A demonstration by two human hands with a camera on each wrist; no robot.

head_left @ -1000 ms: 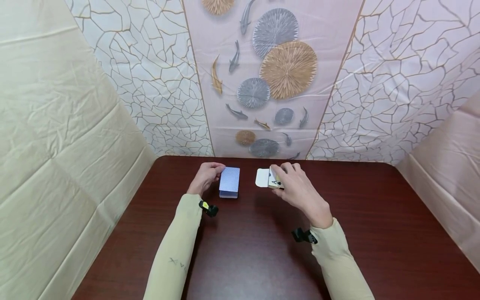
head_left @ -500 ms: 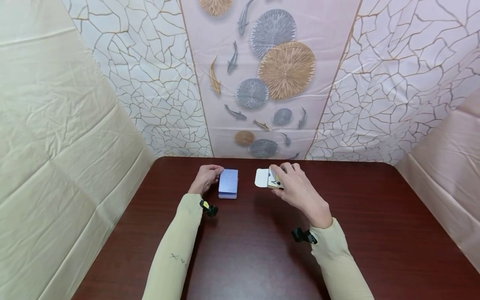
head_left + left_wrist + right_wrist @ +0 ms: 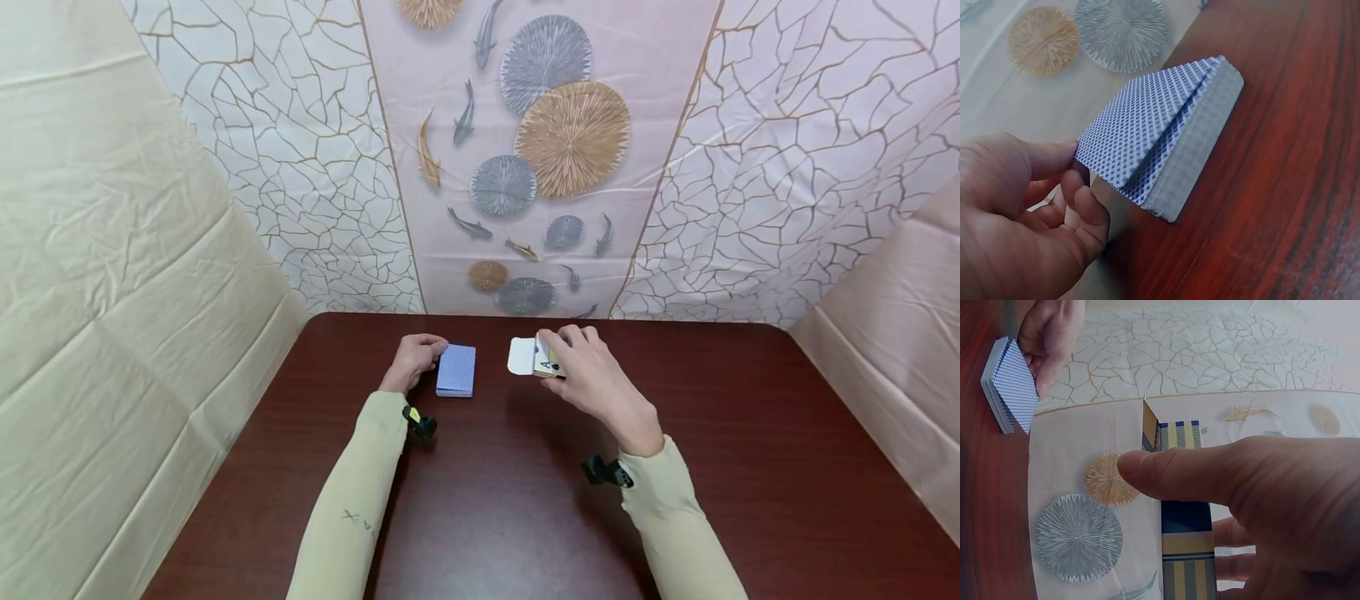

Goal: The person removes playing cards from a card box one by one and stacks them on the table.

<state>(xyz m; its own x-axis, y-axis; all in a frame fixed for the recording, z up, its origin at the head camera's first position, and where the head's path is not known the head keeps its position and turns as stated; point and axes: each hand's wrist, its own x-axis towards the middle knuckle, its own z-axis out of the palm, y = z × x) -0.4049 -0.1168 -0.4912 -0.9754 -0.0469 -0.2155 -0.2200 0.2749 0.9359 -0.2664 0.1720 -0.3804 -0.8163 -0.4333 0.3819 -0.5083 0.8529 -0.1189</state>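
Note:
My left hand (image 3: pixel 411 360) pinches the far left corner of a blue-patterned playing card (image 3: pixel 1141 115) between thumb and finger. The card slants over a squared deck of playing cards (image 3: pixel 1200 159); its near edge lies close over the deck's top, with a narrow wedge of gap in the left wrist view. To the right, my right hand (image 3: pixel 596 375) grips a card box (image 3: pixel 1188 540), thumb across one face and fingers behind. Navy, gold and grey stripes cover its side, and an A with a spade shows on its top. The box's white flap (image 3: pixel 521 356) stands out toward the deck.
A dark red-brown wooden table (image 3: pixel 480 500) lies under both hands. Its far edge meets a patterned cloth backdrop (image 3: pixel 502 233) with fish and round leaves. Cream cloth (image 3: pixel 150 250) hangs along the left side, with more on the right.
My left hand has come slightly nearer, bringing the pinched card back and lower over the deck, so less of the deck's near end shows. The right hand and box stay nearly still.

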